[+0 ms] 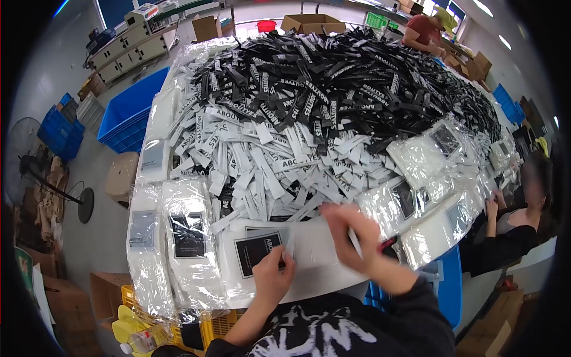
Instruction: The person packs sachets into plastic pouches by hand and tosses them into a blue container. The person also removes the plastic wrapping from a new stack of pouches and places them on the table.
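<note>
My left hand [273, 275] is at the front edge of the table, its fingers pinched together at the right side of a black printed card [257, 253] on clear plastic bags. What the pinch holds is too small to make out. My right hand [351, 235], blurred by motion, reaches over the white surface beside the nearest white strips [262, 178]; its fingers are smeared. Behind them rises a large heap of black strips [357, 89] with white lettering. Stacks of clear bags with black cards [189, 235] lie left of my left hand, and further bag stacks [410, 199] lie to the right.
Blue crates [132, 113] stand left of the table, near a stool [122, 172] and a standing fan [86, 205]. One person [425, 33] works at the far right, another [523, 220] at the right edge. A yellow crate [223, 327] and a blue bin [450, 285] stand below the front edge.
</note>
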The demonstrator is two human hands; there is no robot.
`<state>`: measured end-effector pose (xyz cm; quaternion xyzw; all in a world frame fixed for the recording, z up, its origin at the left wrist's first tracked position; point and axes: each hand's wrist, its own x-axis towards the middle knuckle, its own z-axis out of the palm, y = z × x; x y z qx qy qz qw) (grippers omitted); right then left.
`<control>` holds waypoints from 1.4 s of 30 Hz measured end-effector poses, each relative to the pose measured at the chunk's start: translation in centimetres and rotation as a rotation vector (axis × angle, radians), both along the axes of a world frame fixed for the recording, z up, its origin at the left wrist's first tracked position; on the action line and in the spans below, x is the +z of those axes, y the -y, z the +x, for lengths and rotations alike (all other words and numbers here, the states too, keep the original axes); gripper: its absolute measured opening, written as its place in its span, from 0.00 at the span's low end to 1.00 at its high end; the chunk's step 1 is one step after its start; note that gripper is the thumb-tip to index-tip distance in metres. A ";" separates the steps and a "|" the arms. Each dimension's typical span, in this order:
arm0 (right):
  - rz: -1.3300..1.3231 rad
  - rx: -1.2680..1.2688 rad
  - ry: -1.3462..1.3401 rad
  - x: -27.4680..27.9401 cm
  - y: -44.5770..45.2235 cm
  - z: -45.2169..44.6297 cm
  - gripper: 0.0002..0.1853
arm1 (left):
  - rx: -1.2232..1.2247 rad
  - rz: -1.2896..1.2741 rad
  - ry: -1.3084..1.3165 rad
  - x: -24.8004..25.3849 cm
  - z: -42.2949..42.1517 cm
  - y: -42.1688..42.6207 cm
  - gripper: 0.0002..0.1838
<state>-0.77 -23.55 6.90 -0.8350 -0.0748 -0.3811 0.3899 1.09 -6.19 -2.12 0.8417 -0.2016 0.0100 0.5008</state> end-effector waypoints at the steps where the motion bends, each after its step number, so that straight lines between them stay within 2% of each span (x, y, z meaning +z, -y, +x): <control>1: 0.137 -0.063 -0.051 -2.2 -0.7 -3.4 0.13 | -0.005 0.005 0.016 0.3 0.2 -0.2 0.03; 2: 0.207 -0.138 0.019 -6.2 -1.0 -5.8 0.10 | 0.002 -0.017 0.027 0.5 0.4 -0.3 0.04; 3: 0.454 -0.222 0.047 -8.5 -2.3 -7.6 0.06 | 0.009 -0.036 0.037 0.6 0.5 -0.7 0.04; 4: 0.367 -0.341 -0.031 -9.1 -2.6 -8.8 0.04 | 0.008 -0.048 0.042 0.5 0.5 -1.2 0.05; 5: 0.314 -0.355 -0.157 -10.9 -2.7 -9.9 0.05 | -0.022 -0.046 0.078 0.1 0.6 -1.6 0.06; 6: 0.524 -0.406 -0.366 -14.3 -3.1 -11.8 0.06 | -0.062 -0.058 0.104 0.0 0.7 -1.5 0.06; 7: 0.560 -0.425 -0.308 -16.0 -3.7 -13.2 0.07 | -0.104 -0.068 0.132 -0.1 0.8 -1.4 0.06; 8: 0.597 -0.442 -0.247 -16.7 -4.1 -13.6 0.07 | -0.146 -0.077 0.162 -0.1 1.0 -1.2 0.06; 9: 0.618 -0.382 -0.224 -14.9 -3.9 -13.1 0.08 | -0.188 -0.108 0.214 -0.1 0.9 -0.7 0.06; 12: 0.470 -0.412 -0.516 -14.0 -2.7 -12.7 0.11 | -0.315 -0.155 0.192 1.6 -0.1 0.7 0.07; 13: 0.315 -0.379 -0.438 -14.3 -2.5 -12.6 0.10 | -0.379 -0.161 0.212 1.2 -0.4 0.9 0.06; 16: 0.769 -0.256 -0.531 -15.7 -2.8 -12.7 0.09 | -0.434 -0.159 0.151 -0.2 -1.9 1.5 0.06; 17: 0.808 -0.219 -0.448 -14.9 -3.1 -11.8 0.08 | -0.473 -0.166 0.147 -0.8 -2.2 1.7 0.06; 18: 0.660 -0.196 -0.456 -13.8 -2.8 -11.1 0.08 | -0.492 -0.152 0.171 -1.2 -2.4 1.6 0.07; 20: 0.752 -0.106 -0.623 -9.9 -2.3 -9.2 0.03 | -0.494 -0.119 0.241 -1.7 -2.9 1.3 0.08; 21: 0.620 -0.054 -0.669 -8.6 -2.0 -8.6 0.03 | -0.528 -0.090 0.266 -1.6 -2.8 1.1 0.08; 23: 0.349 0.062 -0.759 -7.6 -1.5 -8.1 0.06 | -0.582 -0.028 0.295 -1.2 -2.5 0.5 0.09; 24: 0.403 0.111 -0.795 -8.0 -1.6 -8.0 0.10 | -0.654 -0.044 0.278 -1.0 -2.0 0.3 0.10; 26: 0.412 0.165 -0.733 -7.8 -1.9 -7.9 0.11 | -0.694 -0.114 0.115 0.5 -1.4 -0.8 0.10; 28: 0.421 0.241 -0.620 -9.6 -2.3 -7.8 0.10 | -0.521 -0.210 -0.353 0.2 -1.5 -1.8 0.10; 29: 0.417 0.266 -0.568 -10.2 -2.7 -7.8 0.10 | -0.428 -0.146 -0.448 0.8 -1.7 -1.6 0.10; 32: 0.283 0.299 -0.455 -10.7 -4.2 -7.2 0.09 | -0.376 0.100 -0.512 -0.4 -1.6 -2.2 0.07; 33: 0.264 0.303 -0.475 -10.6 -4.2 -6.9 0.10 | -0.359 -0.016 -0.528 -0.3 -1.6 -2.2 0.06; 35: 0.376 0.356 -0.447 -9.5 -3.5 -6.5 0.12 | -0.268 -0.247 -0.568 0.3 -1.6 -2.0 0.08; 36: 0.436 0.388 -0.435 -8.9 -3.4 -6.3 0.13 | -0.337 -0.210 -0.526 0.2 -0.7 -2.8 0.08; 37: 0.508 0.315 -0.404 -9.5 -3.6 -6.3 0.22 | -0.280 -0.321 -0.550 -0.3 -1.0 -2.5 0.08; 38: 0.381 0.216 -0.381 -9.0 -3.6 -6.3 0.24 | -0.219 -0.432 -0.572 -0.5 -1.2 -2.1 0.09; 39: 0.254 0.121 -0.356 -7.6 -3.7 -5.9 0.27 | -0.251 -0.410 -0.636 -1.0 -1.1 -2.5 0.12; 40: 0.130 0.027 -0.329 -6.9 -3.7 -5.7 0.29 | -0.296 -0.429 -0.594 -0.2 -1.3 -1.8 0.13; 41: -0.012 0.099 -0.376 -7.3 -3.8 -5.9 0.34 | -0.333 -0.240 -0.494 1.3 -1.4 -1.5 0.16; 42: -0.050 0.124 -0.402 -7.9 -3.8 -5.9 0.34 | -0.376 -0.052 -0.394 2.6 -1.1 -1.4 0.18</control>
